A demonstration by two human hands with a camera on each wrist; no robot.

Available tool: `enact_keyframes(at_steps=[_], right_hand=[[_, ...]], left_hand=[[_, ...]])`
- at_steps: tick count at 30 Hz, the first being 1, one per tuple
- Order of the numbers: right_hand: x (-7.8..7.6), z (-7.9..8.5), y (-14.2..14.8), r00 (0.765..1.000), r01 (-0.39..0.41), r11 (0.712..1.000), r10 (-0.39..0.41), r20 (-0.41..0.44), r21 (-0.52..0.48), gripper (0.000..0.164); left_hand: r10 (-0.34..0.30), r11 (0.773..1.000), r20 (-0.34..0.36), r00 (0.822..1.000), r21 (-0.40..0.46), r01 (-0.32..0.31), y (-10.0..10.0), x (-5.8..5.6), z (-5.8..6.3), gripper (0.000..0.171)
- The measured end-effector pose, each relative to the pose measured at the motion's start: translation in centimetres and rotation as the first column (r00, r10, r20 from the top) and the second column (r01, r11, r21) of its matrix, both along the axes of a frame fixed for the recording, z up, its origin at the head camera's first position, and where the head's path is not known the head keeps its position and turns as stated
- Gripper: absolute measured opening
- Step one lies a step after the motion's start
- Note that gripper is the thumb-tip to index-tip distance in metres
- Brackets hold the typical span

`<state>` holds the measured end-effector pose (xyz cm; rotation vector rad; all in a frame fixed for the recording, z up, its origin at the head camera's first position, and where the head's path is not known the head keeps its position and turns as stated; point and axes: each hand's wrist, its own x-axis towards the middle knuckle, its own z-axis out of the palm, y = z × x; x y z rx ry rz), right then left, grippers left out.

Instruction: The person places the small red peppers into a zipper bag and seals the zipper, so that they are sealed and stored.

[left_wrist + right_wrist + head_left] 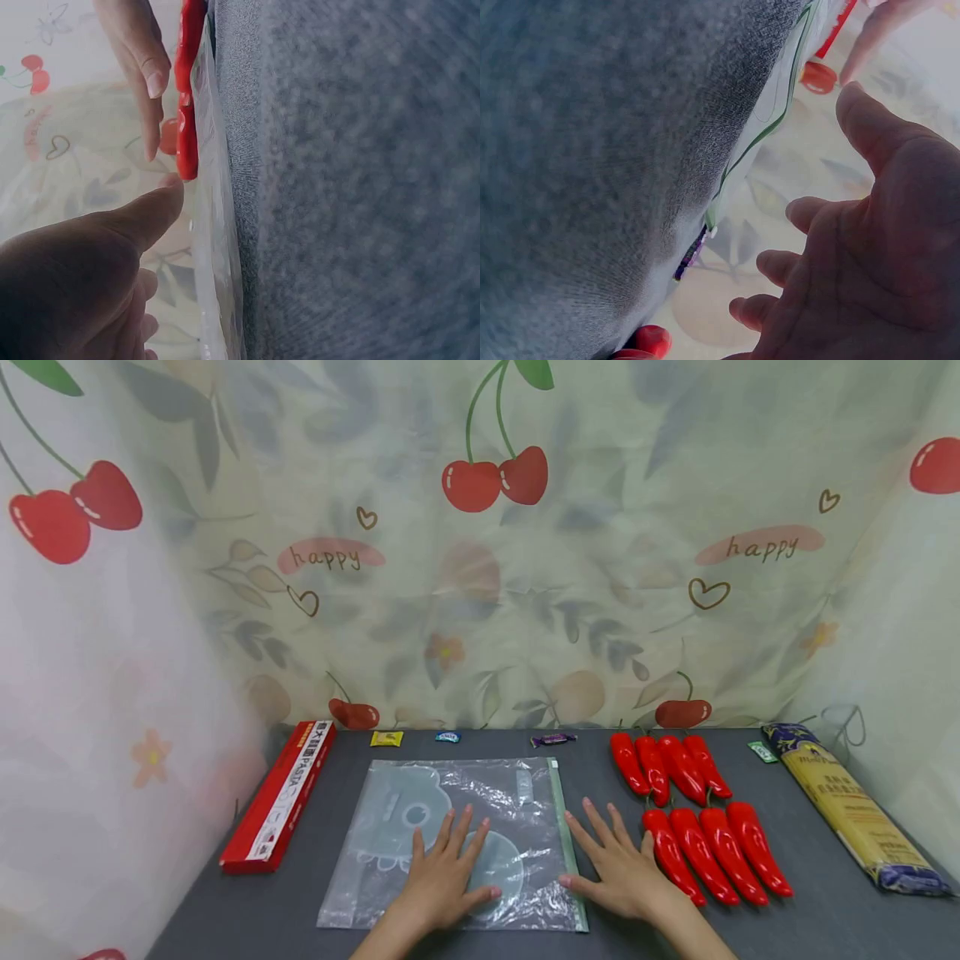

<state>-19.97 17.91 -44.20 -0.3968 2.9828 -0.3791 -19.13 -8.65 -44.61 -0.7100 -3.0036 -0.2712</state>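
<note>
A clear plastic zip bag [480, 785] with pale printed shapes lies flat, its green zip edge [562, 827] on the right. My left hand [442, 881] is spread over the bag's lower middle, palm down, holding nothing. Fingers apart, my right hand [626, 877] hovers at the zip edge, between the bag and the red chili peppers [718, 860]. Those peppers lie in two rows of several each. In the left wrist view, the left thumb [154, 214] points along the bag [214, 255], above the table surface. The right wrist view shows the right palm [870, 247] with nothing in it.
A red pasta box [281, 797] lies at the left. On the right is a yellow pasta packet [855, 802] beside a small green packet [762, 752]. Yellow [387, 739], blue [447, 737] and purple [553, 739] wrapped candies line the dark table's back edge, before a patterned curtain [525, 635].
</note>
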Motion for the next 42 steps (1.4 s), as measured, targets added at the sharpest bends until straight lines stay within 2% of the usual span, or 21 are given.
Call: enact_keyframes(at_steps=[6, 9, 12, 15, 18, 23, 26, 31, 34, 37, 42], right_hand=[[0.2, 0.0, -0.1, 0.999, -0.025, 0.999, 0.024, -0.023, -0.029, 0.086], [0.2, 0.1, 0.0, 0.999, -0.035, 0.999, 0.033, -0.035, -0.035, 0.084], [0.4, 0.2, 0.1, 0.998, -0.042, 0.997, 0.04, -0.04, -0.066, 0.078], [0.6, 0.1, 0.4, 0.998, -0.068, 0.988, 0.067, -0.009, -0.135, 0.07], [0.8, -0.1, 0.5, 0.993, -0.096, 0.976, 0.108, 0.049, -0.196, 0.064], [0.7, -0.1, 0.5, 0.986, -0.081, 0.977, 0.107, 0.126, -0.199, 0.061], [0.5, 0.3, 0.6, 0.982, -0.066, 0.98, 0.097, 0.165, -0.186, 0.058], [0.1, 0.8, 0.4, 0.978, -0.05, 0.986, 0.08, 0.192, -0.158, 0.056], [0.1, 1.0, 0.3, 0.982, -0.042, 0.987, 0.069, 0.177, -0.155, 0.058], [0.1, 1.0, 0.1, 0.985, -0.047, 0.985, 0.073, 0.154, -0.166, 0.06], [0.1, 0.3, -0.5, 0.987, -0.103, 0.984, 0.119, 0.109, -0.149, 0.061]], left_hand=[[-0.003, 1.0, -0.024, 1.0, 0.0, 0.003, -0.1, 0.1, 0.1, 0.082], [-0.011, 1.0, -0.009, 1.0, -0.003, 0.011, 0.3, -0.1, 0.1, 0.083], [-0.05, 0.999, 0.05, 0.998, 0.01, 0.049, 1.7, -0.7, 0.0, 0.082], [-0.123, 0.992, 0.14, 0.982, 0.044, 0.118, 4.1, -1.6, -0.7, 0.08], [-0.159, 0.987, 0.197, 0.967, 0.049, 0.153, 6.1, -2.0, -1.6, 0.076], [-0.118, 0.993, 0.119, 0.986, 0.006, 0.118, 7.4, -1.9, -2.8, 0.063], [-0.12, 0.992, 0.053, 0.991, 0.05, 0.118, 7.7, -2.1, -3.2, 0.052], [-0.128, 0.982, -0.057, 0.99, 0.135, 0.134, 7.8, -2.7, -3.9, 0.042], [-0.114, 0.969, -0.118, 0.986, 0.204, 0.136, 7.9, -2.9, -4.4, 0.039], [-0.09, 0.942, -0.137, 0.987, 0.31, 0.129, 7.8, -3.0, -4.6, 0.038], [-0.07, 0.858, -0.137, 0.988, 0.497, 0.13, 7.5, -2.7, -4.9, 0.037]])
